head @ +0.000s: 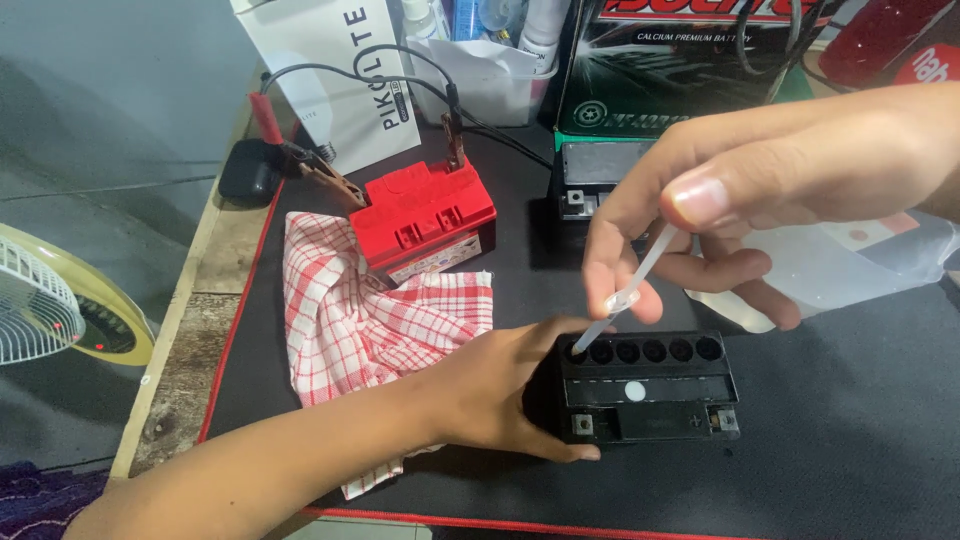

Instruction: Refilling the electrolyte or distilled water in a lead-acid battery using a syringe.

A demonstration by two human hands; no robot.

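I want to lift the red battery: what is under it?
The red battery sits on one corner of a red-and-white checked cloth, on the black mat. How far the cloth reaches beneath is hidden. Clips grip its terminals.

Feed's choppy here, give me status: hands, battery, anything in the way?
Left hand steadying black battery. Right hand holds clear bottle, thin tube at leftmost open cell. Checked cloth beside the left hand, clear of the cells.

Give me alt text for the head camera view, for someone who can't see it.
A right hand aims a clear bottle's thin tube into the end hole of a black battery, steadied by the left hand. Behind, a red battery with clamps sits on a checked cloth.
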